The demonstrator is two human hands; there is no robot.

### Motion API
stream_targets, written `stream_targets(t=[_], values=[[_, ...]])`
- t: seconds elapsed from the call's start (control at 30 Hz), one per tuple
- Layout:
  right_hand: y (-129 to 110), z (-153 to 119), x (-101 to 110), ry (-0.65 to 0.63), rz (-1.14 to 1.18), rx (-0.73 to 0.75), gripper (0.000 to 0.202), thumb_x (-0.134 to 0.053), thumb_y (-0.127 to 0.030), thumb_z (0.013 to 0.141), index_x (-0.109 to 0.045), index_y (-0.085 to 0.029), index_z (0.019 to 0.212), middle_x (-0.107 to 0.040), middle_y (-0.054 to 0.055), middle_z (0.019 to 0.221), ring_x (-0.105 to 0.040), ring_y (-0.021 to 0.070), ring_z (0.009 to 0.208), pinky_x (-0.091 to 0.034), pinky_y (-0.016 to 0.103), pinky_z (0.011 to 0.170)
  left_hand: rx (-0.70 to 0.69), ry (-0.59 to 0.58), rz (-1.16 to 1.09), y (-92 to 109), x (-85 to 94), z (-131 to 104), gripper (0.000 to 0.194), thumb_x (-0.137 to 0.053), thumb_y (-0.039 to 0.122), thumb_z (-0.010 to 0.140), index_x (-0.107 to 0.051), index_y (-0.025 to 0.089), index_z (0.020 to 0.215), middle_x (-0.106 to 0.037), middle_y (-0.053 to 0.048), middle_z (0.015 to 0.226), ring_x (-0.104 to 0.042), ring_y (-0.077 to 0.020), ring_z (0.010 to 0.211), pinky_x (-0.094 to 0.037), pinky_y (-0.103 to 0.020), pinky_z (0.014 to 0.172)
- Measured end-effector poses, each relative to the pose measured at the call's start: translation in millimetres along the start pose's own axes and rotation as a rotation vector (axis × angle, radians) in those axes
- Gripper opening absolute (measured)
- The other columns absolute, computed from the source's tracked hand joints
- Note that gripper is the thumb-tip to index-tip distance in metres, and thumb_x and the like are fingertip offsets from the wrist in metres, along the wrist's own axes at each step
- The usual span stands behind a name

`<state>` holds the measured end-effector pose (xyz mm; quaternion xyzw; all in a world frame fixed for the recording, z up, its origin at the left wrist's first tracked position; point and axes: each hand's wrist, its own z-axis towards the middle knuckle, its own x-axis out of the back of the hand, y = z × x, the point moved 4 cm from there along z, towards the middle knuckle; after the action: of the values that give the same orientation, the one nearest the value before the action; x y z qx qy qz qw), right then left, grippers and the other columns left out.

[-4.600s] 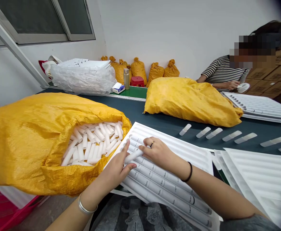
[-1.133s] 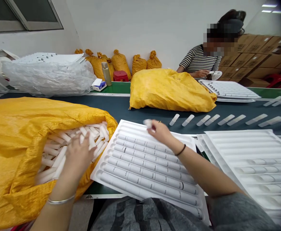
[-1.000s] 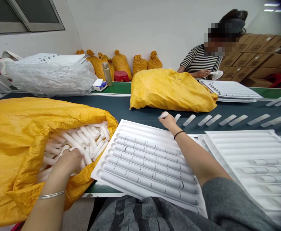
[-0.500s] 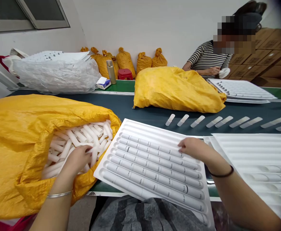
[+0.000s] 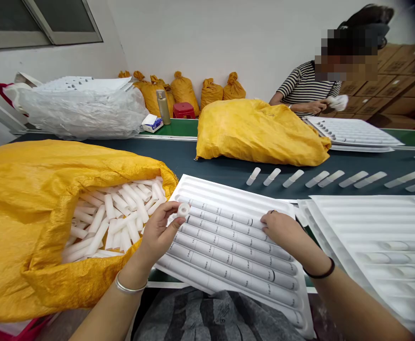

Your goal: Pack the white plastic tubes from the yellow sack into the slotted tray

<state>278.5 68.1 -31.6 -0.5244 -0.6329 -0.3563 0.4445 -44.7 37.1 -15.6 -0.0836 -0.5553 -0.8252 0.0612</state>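
Observation:
My left hand [image 5: 163,229] pinches a short white tube [image 5: 183,210], its open end facing the camera, above the left part of a white tray [image 5: 264,201]. Rows of printed white tubes [image 5: 225,246] lie in the tray's grooves. Over the tray's upper right, my right hand [image 5: 281,232] has its fingers bent down at a tube row; what they grip, if anything, is hidden. At the left, an open yellow sack [image 5: 26,203] holds a heap of plain white tubes [image 5: 122,215].
A closed yellow sack [image 5: 257,130] and a row of semi-clear tubes [image 5: 294,178] lie on the dark belt [image 5: 179,163]. More white trays [image 5: 370,208] stand at the right. Across the belt, a person in a striped shirt [image 5: 303,85] handles something white.
My left hand has left the yellow sack and moved right over the tray, now with a tube. My right hand has shifted slightly down and left. The person's hands moved a little.

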Motion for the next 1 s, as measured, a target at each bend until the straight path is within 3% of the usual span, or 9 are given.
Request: stream_targets(t=[0.1, 0.2, 0.3, 0.37, 0.47, 0.6, 0.73, 0.83, 1.0], values=[[-3.6, -3.9, 0.9, 0.078, -0.008, -0.012, 0.010, -0.052, -0.012, 0.077, -0.061, -0.013, 0.081, -0.063, 0.013, 0.083, -0.062, 0.0268, 0.079, -0.043, 0.034, 0.064, 0.095, -0.024, -0.077, -1.7, -7.1, -6.9, 0.028, -0.054, 0.031, 0.090, -0.049, 0.019, 0.114, -0.063, -0.009, 0.104, -0.064, -0.0182, 0.095, -0.053, -0.035, 0.086], [-13.0, -16.3, 10.5, 0.269, 0.236, 0.028, 0.019, -0.052, -0.023, 0.083, -0.057, -0.015, 0.099, -0.062, 0.009, 0.082, -0.061, 0.0227, 0.072, -0.046, 0.033, 0.061, 0.111, -0.147, 0.032, 3.0, -16.5, -10.5, 0.028, -0.051, 0.032, 0.091, -0.051, 0.020, 0.117, -0.062, -0.009, 0.107, -0.063, -0.0184, 0.096, -0.053, -0.035, 0.085], [-36.1, -29.4, 21.9, 0.373, 0.711, 0.281, 0.025, -0.052, -0.031, 0.089, -0.054, -0.019, 0.111, -0.063, 0.006, 0.091, -0.062, 0.0180, 0.075, -0.051, 0.029, 0.063, 0.004, -0.261, 0.214, 15.4, -29.3, -8.5, 0.029, -0.054, 0.029, 0.090, -0.055, 0.021, 0.117, -0.064, -0.007, 0.109, -0.061, -0.0190, 0.100, -0.051, -0.034, 0.088], [-52.7, -35.5, 29.7, 0.404, 0.891, 0.465, 0.027, -0.052, -0.030, 0.091, -0.055, -0.021, 0.116, -0.065, 0.007, 0.101, -0.064, 0.0177, 0.086, -0.054, 0.028, 0.071, -0.115, -0.290, 0.255, 26.0, -36.4, -5.3, 0.030, -0.057, 0.025, 0.088, -0.056, 0.022, 0.118, -0.066, -0.006, 0.106, -0.062, -0.0177, 0.098, -0.050, -0.031, 0.087], [-70.2, -41.6, 40.8, 0.506, 0.865, 0.661, 0.027, -0.055, -0.023, 0.090, -0.058, -0.022, 0.117, -0.065, 0.007, 0.109, -0.062, 0.0186, 0.102, -0.052, 0.032, 0.088, -0.265, -0.289, 0.284, 40.3, -41.1, -1.0, 0.032, -0.059, 0.020, 0.087, -0.057, 0.022, 0.119, -0.068, -0.005, 0.103, -0.063, -0.0157, 0.094, -0.050, -0.028, 0.083], [-84.4, -45.2, 46.0, 0.550, 0.694, 0.848, 0.033, -0.054, -0.014, 0.089, -0.056, -0.021, 0.122, -0.064, 0.009, 0.112, -0.059, 0.0188, 0.109, -0.051, 0.033, 0.093, -0.344, -0.358, 0.396, 51.0, -42.4, -0.1, 0.036, -0.060, 0.023, 0.087, -0.055, 0.021, 0.122, -0.069, -0.006, 0.104, -0.063, -0.0164, 0.094, -0.050, -0.029, 0.084], [-83.0, -42.9, 48.6, 0.684, 0.701, 0.796, 0.034, -0.054, -0.012, 0.088, -0.055, -0.021, 0.121, -0.063, 0.009, 0.111, -0.059, 0.0196, 0.107, -0.051, 0.036, 0.092, -0.113, -0.313, 0.460, 45.2, -30.3, 1.8, 0.056, -0.060, 0.036, 0.086, -0.040, 0.020, 0.136, -0.061, -0.010, 0.118, -0.060, -0.0195, 0.098, -0.051, -0.031, 0.080], [-81.2, -42.7, 49.5, 0.724, 0.738, 0.809, 0.036, -0.055, -0.011, 0.088, -0.054, -0.021, 0.122, -0.062, 0.010, 0.110, -0.059, 0.0196, 0.106, -0.052, 0.036, 0.091, 0.060, -0.342, 0.411, 39.9, -23.3, 0.9, 0.037, -0.053, 0.036, 0.090, -0.054, 0.022, 0.124, -0.066, -0.005, 0.101, -0.060, -0.0158, 0.082, -0.049, -0.027, 0.071], [-81.3, -43.0, 49.8, 0.707, 0.758, 0.879, 0.037, -0.056, -0.010, 0.087, -0.053, -0.019, 0.123, -0.063, 0.010, 0.107, -0.061, 0.0185, 0.101, -0.052, 0.031, 0.088, 0.046, -0.338, 0.275, 45.1, -21.8, -4.3, 0.023, -0.053, 0.031, 0.090, -0.062, 0.020, 0.107, -0.066, -0.002, 0.088, -0.059, -0.0147, 0.077, -0.046, -0.025, 0.069]])
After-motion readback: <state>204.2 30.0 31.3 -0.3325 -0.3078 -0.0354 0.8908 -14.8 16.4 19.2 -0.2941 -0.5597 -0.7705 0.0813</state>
